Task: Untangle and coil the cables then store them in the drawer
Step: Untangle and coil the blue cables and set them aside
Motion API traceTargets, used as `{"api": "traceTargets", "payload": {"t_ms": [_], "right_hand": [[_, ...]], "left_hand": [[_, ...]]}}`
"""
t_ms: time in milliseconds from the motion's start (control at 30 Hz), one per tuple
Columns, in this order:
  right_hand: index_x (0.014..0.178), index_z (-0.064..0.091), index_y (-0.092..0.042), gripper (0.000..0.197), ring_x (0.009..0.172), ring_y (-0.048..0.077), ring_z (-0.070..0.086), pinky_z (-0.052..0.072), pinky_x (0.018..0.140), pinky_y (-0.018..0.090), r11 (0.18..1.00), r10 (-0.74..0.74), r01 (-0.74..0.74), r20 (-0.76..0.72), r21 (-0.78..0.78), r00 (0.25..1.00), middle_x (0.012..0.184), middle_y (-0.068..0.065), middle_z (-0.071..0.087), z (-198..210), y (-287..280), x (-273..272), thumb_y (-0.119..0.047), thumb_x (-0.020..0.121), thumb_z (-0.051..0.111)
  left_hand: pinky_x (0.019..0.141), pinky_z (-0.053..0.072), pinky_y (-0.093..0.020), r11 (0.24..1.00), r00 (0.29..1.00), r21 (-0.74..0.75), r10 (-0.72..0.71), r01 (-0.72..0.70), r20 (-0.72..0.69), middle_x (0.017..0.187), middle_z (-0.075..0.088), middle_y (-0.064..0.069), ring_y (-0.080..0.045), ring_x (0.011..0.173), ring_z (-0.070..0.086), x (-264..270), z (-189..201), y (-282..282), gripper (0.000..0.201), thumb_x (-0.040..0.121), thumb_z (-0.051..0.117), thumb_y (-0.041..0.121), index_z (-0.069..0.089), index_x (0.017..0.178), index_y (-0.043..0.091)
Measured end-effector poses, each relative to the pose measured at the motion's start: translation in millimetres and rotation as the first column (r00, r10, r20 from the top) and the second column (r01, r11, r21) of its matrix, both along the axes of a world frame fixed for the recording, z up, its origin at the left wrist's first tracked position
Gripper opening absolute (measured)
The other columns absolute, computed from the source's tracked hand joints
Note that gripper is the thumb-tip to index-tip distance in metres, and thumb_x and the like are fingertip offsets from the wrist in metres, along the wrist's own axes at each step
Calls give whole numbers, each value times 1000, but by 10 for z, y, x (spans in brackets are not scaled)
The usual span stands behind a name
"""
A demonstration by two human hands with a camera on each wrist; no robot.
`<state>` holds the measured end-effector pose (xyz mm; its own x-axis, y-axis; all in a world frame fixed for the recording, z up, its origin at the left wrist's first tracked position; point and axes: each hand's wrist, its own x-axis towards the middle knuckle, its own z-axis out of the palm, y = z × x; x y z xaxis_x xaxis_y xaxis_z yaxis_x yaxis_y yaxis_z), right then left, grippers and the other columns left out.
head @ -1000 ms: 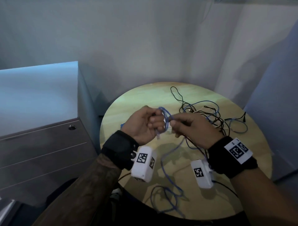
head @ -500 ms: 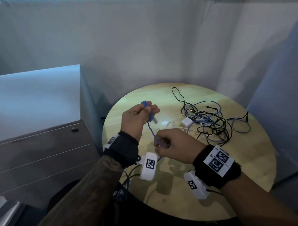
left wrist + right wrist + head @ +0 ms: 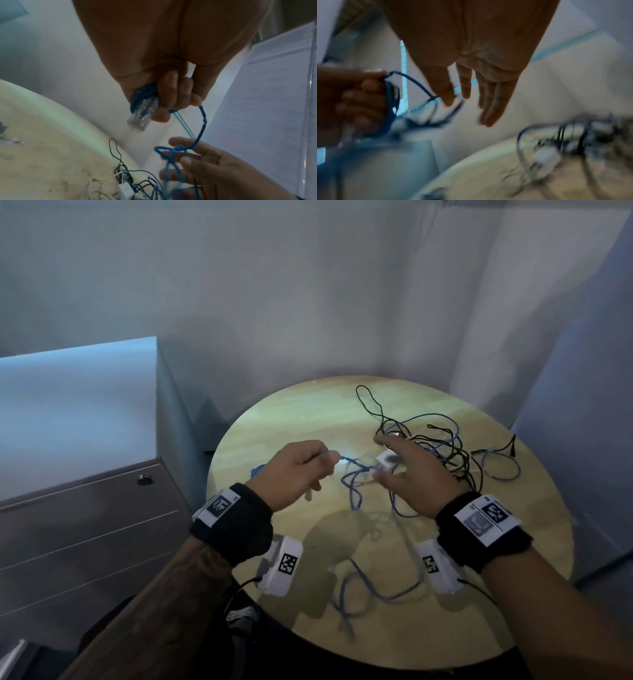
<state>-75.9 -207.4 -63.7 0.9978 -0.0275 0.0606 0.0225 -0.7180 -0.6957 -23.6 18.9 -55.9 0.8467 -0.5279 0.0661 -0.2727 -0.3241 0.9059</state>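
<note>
My left hand [image 3: 317,470] grips a small coil of the blue network cable [image 3: 354,479]; its clear plug [image 3: 143,115] sticks out below my curled fingers. From that fist the cable runs to a knotted loop [image 3: 178,148] in the air, then hangs down to the round table [image 3: 274,422]. My right hand [image 3: 394,470] hovers just right of the loop with straight, spread fingers [image 3: 489,112] and grips nothing; whether it touches the loop I cannot tell. Behind it lies a tangle of black, blue and white cables [image 3: 442,446].
A grey cabinet with closed drawers [image 3: 85,529] and a round lock [image 3: 145,480] stands left of the table. A white adapter [image 3: 387,458] lies by the tangle. More blue cable [image 3: 349,594] curls near the table's front edge. Walls close in behind and to the right.
My right hand has let go of the blue cable and moved up and right, its fingers now spread. The left hand still holds the coil, a little lower than before.
</note>
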Motion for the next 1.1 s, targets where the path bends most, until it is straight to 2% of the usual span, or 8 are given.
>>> {"api": "traceTargets", "payload": {"t_ms": [133,233,333,533,667,767,900,1100], "right_hand": [[107,65,-10,17,46,13,40,40,48,32,848,-29,66,-79,525,996,68,7,59,55,168,-10,-5,98,51],[90,66,-10,7,50,5,42,35,50,15,922,-69,43,53,384,996,63,-1,50,71,105,40,-16,94,63],[82,64,-16,16,80,9,60,44,71,24,972,-125,114,44,206,991,84,-3,67,-32,-54,105,-27,94,64],[70,61,-15,40,75,19,54,36,65,31,986,-163,165,-149,2,975,75,-3,57,-176,-169,124,-35,101,48],[71,69,-14,41,66,17,59,49,64,32,978,-133,76,-295,-196,946,68,-2,62,-236,-39,84,-38,98,51],[101,73,-24,20,96,19,64,51,83,32,954,-75,11,-202,-299,976,104,-3,71,-266,90,53,-32,97,54],[112,69,-22,24,109,10,64,47,96,30,880,26,21,-92,474,995,109,-7,72,-72,385,5,-17,99,50],[88,60,-3,17,56,19,61,56,74,34,729,91,-37,-43,684,995,70,9,54,145,544,-77,-14,99,55]], "left_hand": [[59,46,-34,999,999,29,46,-45,-12,62,46,5,-11,54,51,42,-29,80,37,99,54,31,50,64,20],[55,34,-30,953,963,-269,67,-139,-259,51,33,3,-13,45,32,155,-10,188,38,97,53,23,41,61,17],[44,32,-22,721,761,-596,-148,-354,-632,47,26,7,-10,42,17,323,87,410,26,86,54,22,39,65,18],[37,35,-18,402,650,-732,-345,-550,-677,45,28,7,-6,47,10,423,192,724,30,89,51,23,44,61,18],[42,24,-16,574,694,-637,-156,-515,-703,45,25,8,-6,38,16,398,103,496,32,96,47,23,37,67,20],[46,31,-24,784,811,-478,56,-397,-582,48,26,6,-10,40,21,283,14,205,34,101,47,25,40,69,18],[51,30,-27,883,897,-394,65,-256,-437,52,23,0,-15,45,22,81,-41,-51,41,100,52,25,44,62,15],[55,35,-29,915,934,-361,44,-181,-355,54,25,0,-17,47,29,-4,16,-79,49,101,51,30,44,53,19]]}}
